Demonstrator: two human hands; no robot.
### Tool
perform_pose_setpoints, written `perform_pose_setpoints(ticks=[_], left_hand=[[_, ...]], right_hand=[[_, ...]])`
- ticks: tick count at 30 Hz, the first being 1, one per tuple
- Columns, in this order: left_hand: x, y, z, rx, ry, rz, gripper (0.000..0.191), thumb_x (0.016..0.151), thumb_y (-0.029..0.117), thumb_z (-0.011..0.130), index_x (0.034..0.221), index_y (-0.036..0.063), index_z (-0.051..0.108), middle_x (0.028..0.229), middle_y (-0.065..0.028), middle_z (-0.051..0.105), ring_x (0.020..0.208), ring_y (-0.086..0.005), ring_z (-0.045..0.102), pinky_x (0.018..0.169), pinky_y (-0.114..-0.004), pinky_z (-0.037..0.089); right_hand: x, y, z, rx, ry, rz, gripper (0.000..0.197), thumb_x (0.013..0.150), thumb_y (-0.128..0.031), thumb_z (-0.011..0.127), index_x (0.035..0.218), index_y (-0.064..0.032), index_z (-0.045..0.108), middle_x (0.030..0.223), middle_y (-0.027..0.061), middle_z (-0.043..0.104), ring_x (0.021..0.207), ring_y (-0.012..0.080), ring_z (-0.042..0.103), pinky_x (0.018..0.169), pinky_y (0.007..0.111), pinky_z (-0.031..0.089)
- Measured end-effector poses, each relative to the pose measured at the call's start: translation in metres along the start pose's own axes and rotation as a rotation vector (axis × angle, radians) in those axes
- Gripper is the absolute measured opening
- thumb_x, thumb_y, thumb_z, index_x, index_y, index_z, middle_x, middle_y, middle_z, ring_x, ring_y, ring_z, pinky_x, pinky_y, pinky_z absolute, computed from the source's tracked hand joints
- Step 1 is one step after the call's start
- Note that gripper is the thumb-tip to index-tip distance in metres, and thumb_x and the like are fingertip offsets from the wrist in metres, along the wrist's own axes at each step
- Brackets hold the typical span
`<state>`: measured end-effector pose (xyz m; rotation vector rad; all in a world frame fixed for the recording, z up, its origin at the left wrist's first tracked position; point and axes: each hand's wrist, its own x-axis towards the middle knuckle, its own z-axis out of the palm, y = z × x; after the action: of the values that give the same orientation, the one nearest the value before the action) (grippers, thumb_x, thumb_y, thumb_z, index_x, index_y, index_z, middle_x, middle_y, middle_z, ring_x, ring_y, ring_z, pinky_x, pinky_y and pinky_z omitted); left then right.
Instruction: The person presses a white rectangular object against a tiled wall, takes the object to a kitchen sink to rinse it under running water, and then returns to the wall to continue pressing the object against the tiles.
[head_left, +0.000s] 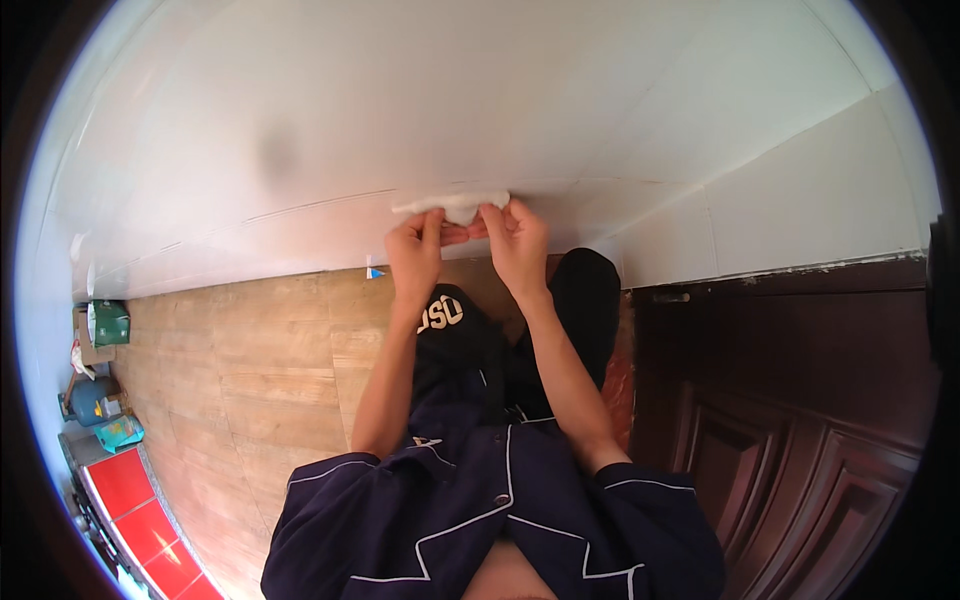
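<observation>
A crumpled white piece of tissue or cloth (454, 202) is stretched between both hands, close to the white tiled wall (465, 90). Its exact material is not clear. My left hand (418, 244) pinches the lower left part between thumb and fingers. On the right side, my right hand (519, 236) grips the other end, with the thumb over it. The fingertips of the two hands nearly meet beneath the white piece. Whether it touches the wall cannot be told.
A dark panelled door (750, 360) stands at the right. Wood-look floor (262, 375) spreads to the left, with a small blue and white scrap (375, 273) by the wall. Farther left are a green box (109, 322), a blue gas cylinder (94, 401) and a red-tiled counter (142, 517).
</observation>
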<state>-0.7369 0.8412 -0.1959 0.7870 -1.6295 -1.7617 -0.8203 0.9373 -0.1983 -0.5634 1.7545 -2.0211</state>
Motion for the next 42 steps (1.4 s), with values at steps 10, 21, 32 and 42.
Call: perform_pose_setpoints(ticks=[10, 21, 32, 42], left_hand=[[0.006, -0.071, -0.038, 0.23, 0.095, 0.035, 0.022, 0.085, 0.009, 0.055, 0.078, -0.0105, 0.063, 0.066, -0.0172, 0.065, 0.059, -0.0189, 0.064, 0.057, -0.027, 0.048], [0.016, -0.142, -0.063, 0.434, -0.081, -0.228, 0.027, 0.089, 0.013, 0.047, 0.077, -0.0085, 0.059, 0.069, -0.0192, 0.064, 0.059, -0.0273, 0.065, 0.057, -0.034, 0.051], [0.01, -0.135, -0.063, 0.057, -0.111, -0.135, 0.021, 0.087, 0.013, 0.058, 0.086, -0.0081, 0.062, 0.077, -0.0104, 0.065, 0.071, -0.0144, 0.063, 0.064, -0.025, 0.051], [0.013, -0.025, -0.079, -0.007, -0.002, 0.101, 0.016, 0.087, 0.008, 0.059, 0.08, -0.0061, 0.062, 0.068, -0.0065, 0.063, 0.059, -0.0085, 0.056, 0.053, -0.022, 0.045]], right_hand=[[-0.009, 0.064, 0.019, -0.249, -0.015, -0.014, 0.016, 0.089, -0.006, 0.05, 0.09, 0.0086, 0.058, 0.075, 0.0138, 0.065, 0.068, 0.0188, 0.065, 0.063, 0.028, 0.052], [-0.006, 0.152, 0.031, 0.177, 0.08, 0.422, 0.018, 0.086, -0.006, 0.052, 0.091, 0.0099, 0.058, 0.084, 0.0168, 0.062, 0.074, 0.0236, 0.064, 0.065, 0.032, 0.056], [-0.02, 0.14, 0.038, 0.067, 0.048, 0.396, 0.023, 0.09, -0.018, 0.056, 0.09, 0.0054, 0.057, 0.082, 0.0119, 0.065, 0.07, 0.0166, 0.064, 0.061, 0.026, 0.052], [-0.019, 0.049, 0.082, 0.077, 0.008, 0.087, 0.023, 0.092, -0.017, 0.054, 0.089, 0.0053, 0.056, 0.074, 0.0096, 0.064, 0.066, 0.0141, 0.062, 0.06, 0.025, 0.05]])
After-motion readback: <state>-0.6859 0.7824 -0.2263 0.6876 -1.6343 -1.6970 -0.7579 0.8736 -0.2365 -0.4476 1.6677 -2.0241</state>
